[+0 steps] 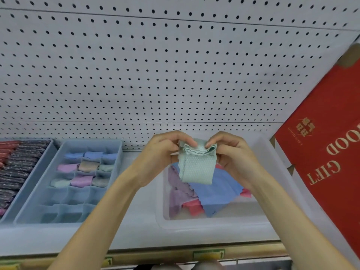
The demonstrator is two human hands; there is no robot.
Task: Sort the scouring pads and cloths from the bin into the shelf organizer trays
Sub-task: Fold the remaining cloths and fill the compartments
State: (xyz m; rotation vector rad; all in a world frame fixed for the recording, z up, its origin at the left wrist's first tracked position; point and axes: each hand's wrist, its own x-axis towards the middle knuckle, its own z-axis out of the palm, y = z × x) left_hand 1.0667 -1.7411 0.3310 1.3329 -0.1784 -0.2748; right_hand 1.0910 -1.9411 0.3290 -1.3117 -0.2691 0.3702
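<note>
Fingertips (pixel 187 141) of left hand (pixel 163 152) and right hand (pixel 231 154) pinch the bunched top edge of a green cloth (pixel 196 168); the rest hangs free over the bin (pixel 214 226), above loose cloths (pixel 218 191) inside. Divided tray (pixel 66 203) lies left, apart, front cells vacant. Red box (pixel 321 152) crowds the right. White shelf (pixel 136 232) below, pegboard (pixel 175 75) behind.

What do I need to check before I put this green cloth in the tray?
1. Grip on green cloth: ok, left hand and right hand pinch its top edge.
2. Folded small enough for a compartment: cannot tell.
3. Free compartment in divided tray: ok, front rows look empty.
4. Cloth lifted off the pile: cannot tell, its lower end hangs near the blue cloth.
5. Emptied bin: not ok, purple cloth and pink cloth lie inside too.
</note>
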